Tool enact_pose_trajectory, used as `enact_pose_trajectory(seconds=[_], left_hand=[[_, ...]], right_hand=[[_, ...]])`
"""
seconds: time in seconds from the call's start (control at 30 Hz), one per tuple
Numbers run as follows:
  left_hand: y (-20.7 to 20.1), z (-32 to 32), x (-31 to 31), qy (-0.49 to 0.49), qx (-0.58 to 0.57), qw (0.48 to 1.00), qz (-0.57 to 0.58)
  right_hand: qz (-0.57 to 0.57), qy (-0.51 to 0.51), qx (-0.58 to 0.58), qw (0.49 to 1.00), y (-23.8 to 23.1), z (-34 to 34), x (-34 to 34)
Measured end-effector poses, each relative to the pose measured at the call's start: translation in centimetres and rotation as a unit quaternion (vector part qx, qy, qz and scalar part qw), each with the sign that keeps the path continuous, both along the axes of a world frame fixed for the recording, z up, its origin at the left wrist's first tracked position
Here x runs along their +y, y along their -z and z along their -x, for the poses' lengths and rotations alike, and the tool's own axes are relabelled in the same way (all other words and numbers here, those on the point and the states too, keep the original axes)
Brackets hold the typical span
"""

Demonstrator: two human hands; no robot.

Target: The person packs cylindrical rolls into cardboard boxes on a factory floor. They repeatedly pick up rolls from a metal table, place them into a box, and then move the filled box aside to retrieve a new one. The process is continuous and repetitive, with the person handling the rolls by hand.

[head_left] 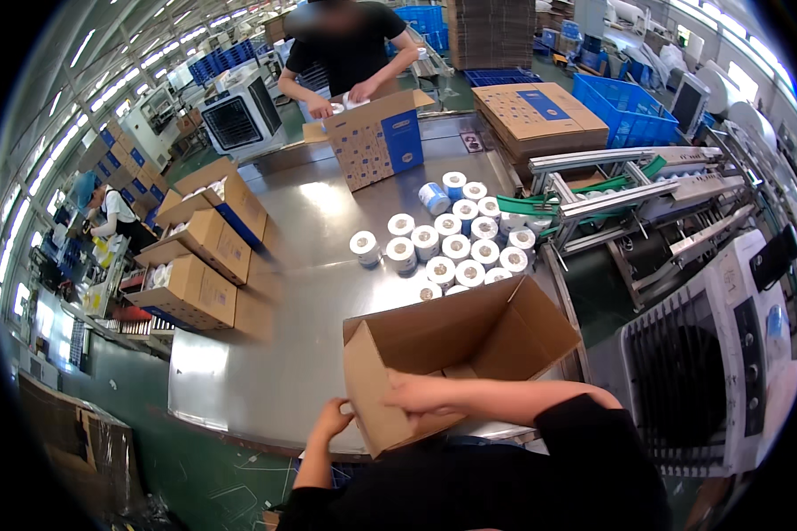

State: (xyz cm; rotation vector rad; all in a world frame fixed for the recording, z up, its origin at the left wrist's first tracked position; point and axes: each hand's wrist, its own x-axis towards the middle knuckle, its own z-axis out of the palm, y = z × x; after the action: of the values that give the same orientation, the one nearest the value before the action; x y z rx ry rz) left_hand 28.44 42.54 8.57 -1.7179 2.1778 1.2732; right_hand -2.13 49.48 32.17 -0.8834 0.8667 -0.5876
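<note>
An open cardboard box (527, 332) with plain brown inner walls stands in front of me at the table's near edge. My right hand (423, 394) reaches across it from the right, and its bent fingers close over the edge of the left end flap (376, 398). Outside that same end, my left hand (331, 418) holds the lower part of the cardboard with curled fingers. Some fingertips of both hands are hidden or slightly blurred. Just beyond the box, several white rolls with blue wrappers (456, 246) stand grouped on the metal table (283, 376).
Across the table, a person (350, 49) has both hands at a printed box (372, 146). Filled cartons (212, 243) line the left side. Flattened cartons (540, 115), a blue crate (624, 111) and a roller conveyor (646, 181) are at right, above an air cooler (682, 380).
</note>
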Motion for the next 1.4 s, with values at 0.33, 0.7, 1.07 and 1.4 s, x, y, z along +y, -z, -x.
enact_pose_trajectory(seconds=[0.33, 0.7, 1.07, 1.4], left_hand=[[-19.1, 6.7, 1.0, -0.148, 0.094, 0.980, 0.089], [-14.5, 2.5, -2.0, -0.177, 0.263, 0.947, -0.053], [-1.4, -1.0, -2.4, -0.190, 0.047, 0.963, 0.182], [-3.7, 1.9, -1.8, -0.088, 0.178, 0.975, -0.095]], right_hand=[[0.022, -0.124, -0.091, 0.988, 5.6, -8.3, 0.1], [0.204, 0.340, 0.501, 0.769, 5.1, 14.6, 8.1], [0.034, 0.483, 0.512, 0.710, 14.5, 22.9, 16.5], [-0.027, 0.263, 0.557, 0.787, 17.1, 16.8, 10.7]])
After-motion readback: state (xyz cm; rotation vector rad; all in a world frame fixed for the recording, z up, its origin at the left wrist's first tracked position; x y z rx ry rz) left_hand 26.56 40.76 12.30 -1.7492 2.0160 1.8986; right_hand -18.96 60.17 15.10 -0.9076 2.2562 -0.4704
